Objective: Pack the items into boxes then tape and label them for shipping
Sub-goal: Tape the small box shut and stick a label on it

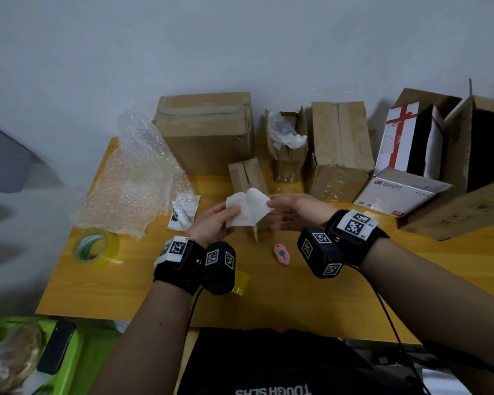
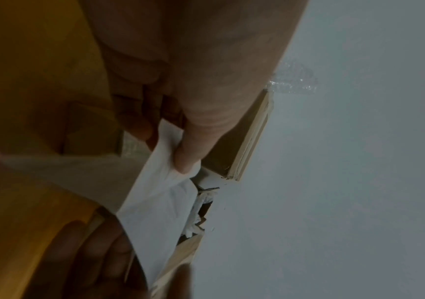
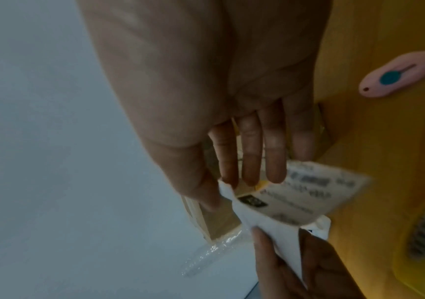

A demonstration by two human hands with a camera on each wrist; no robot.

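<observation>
Left to right I log crinkled bubble wrap (image 1: 137,178), a glossy yellowish tape roll (image 1: 95,246) and scuffed brown cartons (image 1: 208,132) on the wooden table (image 1: 268,295). My left hand (image 1: 211,223) and right hand (image 1: 294,208) each pinch an edge of a limp white shipping label (image 1: 247,208), held above the small box (image 1: 247,173). Its print is too blurred to read.
</observation>
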